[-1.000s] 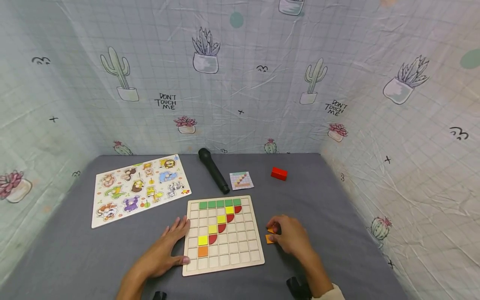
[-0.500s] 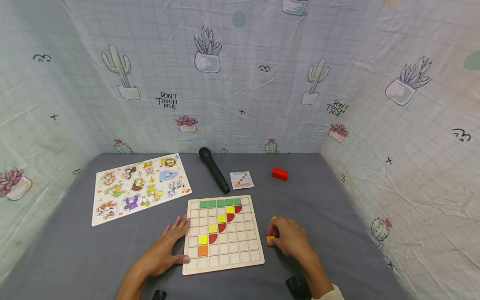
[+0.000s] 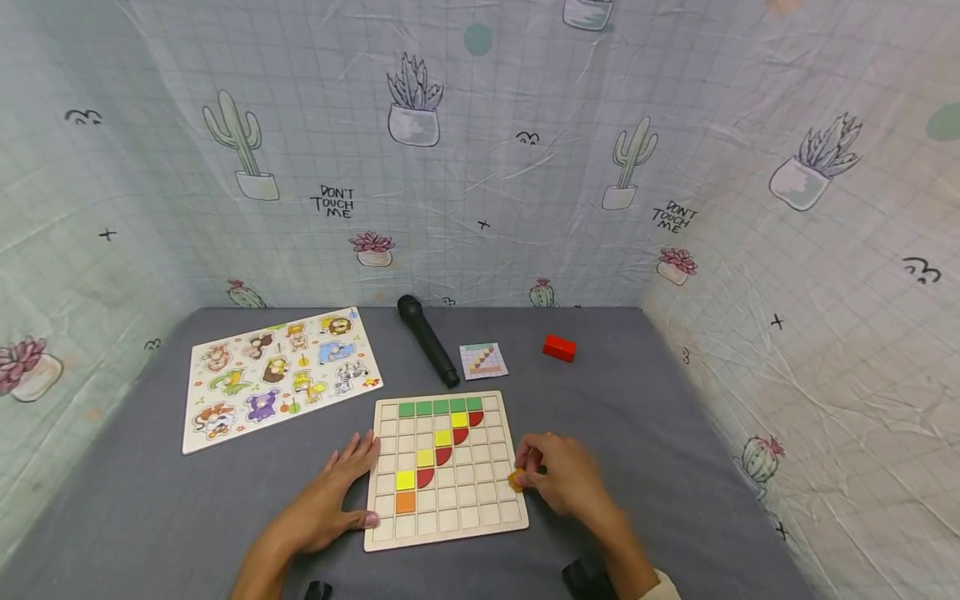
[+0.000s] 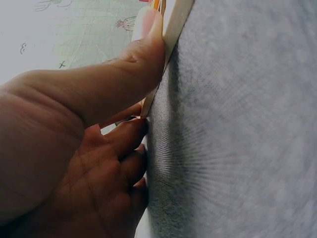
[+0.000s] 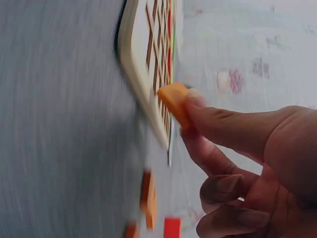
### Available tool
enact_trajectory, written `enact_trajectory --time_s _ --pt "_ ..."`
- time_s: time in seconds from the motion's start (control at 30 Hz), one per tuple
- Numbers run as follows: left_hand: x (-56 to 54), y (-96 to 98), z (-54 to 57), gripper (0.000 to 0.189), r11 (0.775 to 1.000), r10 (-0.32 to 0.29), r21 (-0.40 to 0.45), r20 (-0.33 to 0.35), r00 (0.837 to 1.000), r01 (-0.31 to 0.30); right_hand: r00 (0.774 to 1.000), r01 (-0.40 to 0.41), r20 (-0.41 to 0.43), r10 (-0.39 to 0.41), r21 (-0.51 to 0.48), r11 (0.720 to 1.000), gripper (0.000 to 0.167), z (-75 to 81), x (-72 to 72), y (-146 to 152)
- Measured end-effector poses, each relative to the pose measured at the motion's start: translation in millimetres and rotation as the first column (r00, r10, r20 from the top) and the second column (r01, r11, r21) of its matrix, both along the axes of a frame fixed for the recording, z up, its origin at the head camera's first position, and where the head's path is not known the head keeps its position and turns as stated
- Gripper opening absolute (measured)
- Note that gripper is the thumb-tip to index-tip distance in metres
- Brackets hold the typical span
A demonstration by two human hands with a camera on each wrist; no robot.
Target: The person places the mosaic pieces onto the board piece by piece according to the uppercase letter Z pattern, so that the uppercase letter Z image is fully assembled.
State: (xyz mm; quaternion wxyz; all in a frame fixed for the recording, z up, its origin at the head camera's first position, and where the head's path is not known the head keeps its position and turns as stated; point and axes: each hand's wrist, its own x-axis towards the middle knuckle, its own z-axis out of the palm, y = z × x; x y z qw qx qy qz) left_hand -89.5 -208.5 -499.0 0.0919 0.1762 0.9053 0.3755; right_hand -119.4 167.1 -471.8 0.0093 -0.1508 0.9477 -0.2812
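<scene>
A square wooden grid board point(image 3: 472, 508) lies on the grey cloth. Set in its cells are a green row point(image 3: 441, 407), yellow squares point(image 3: 425, 457), dark red quarter-round pieces point(image 3: 443, 456) and one orange square point(image 3: 406, 502). My left hand point(image 3: 326, 500) rests at the board's left side, fingers spread along the edge, thumb point(image 4: 148, 34) on the board's rim. Between thumb and index finger my right hand point(image 3: 562, 475) pinches an orange tile point(image 5: 174, 101), held over the board's right edge. Another orange tile point(image 5: 149, 198) lies on the cloth beyond that hand.
Behind the board lie a black microphone point(image 3: 427, 340), a small pattern card point(image 3: 483, 361) and a red block point(image 3: 559, 347). An animal puzzle board point(image 3: 281, 379) sits at the left. A printed curtain point(image 3: 480, 167) encloses the table's back and sides.
My right hand has picked up an orange tile from the cloth and moved left to the board's right edge. My left hand has stayed in place.
</scene>
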Motion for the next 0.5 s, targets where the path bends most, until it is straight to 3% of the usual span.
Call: enact_trajectory --time_s 0.3,0.5 --pt "0.0 1.2 -2.1 0.108 1.000 0.001 0.010 -0.005 1.000 0.000 0.989 -0.054 0.128 0.077 -0.175 0.983 0.022 -3.7 7.2 -46.6" --pt "0.4 1.0 -3.3 0.108 1.000 0.008 0.012 -0.013 1.000 -0.008 0.986 -0.057 0.145 0.084 -0.184 0.981 0.023 -6.9 10.0 -79.0"
